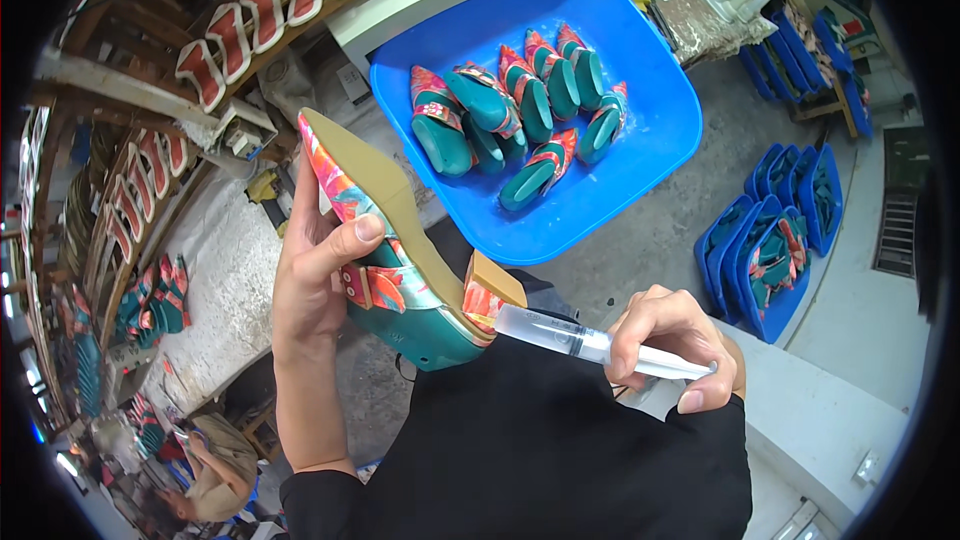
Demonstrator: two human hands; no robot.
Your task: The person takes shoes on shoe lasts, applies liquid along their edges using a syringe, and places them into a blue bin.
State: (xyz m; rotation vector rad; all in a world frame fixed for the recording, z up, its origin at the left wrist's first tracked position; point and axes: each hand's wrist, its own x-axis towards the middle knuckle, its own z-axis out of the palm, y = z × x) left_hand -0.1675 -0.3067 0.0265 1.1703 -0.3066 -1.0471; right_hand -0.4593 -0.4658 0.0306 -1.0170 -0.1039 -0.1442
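Several teal sandals with floral straps [520, 120] lay in a big blue tub [640, 170] beyond the fingers, and more blue tubs [775, 240] of the same shoes stood stacked on the floor off to the right of the right hand. Nearer, the left hand [315, 280] held one heeled sandal [410, 260] sole-up — thumb pressed across the floral strap, the other fingers wrapped behind the upper, toe pointing away and the block heel toward the right hand. The right hand [675, 345] was clenched around a clear syringe-like applicator [585, 342], pinched between thumb and fingers, its tip touching the seam where heel met sole. Judging by that, the step in hand looked like laying adhesive or filler along the heel joint; the next move would call for a steady squeeze while the tip kept to the seam — and no slip onto the printed fabric.
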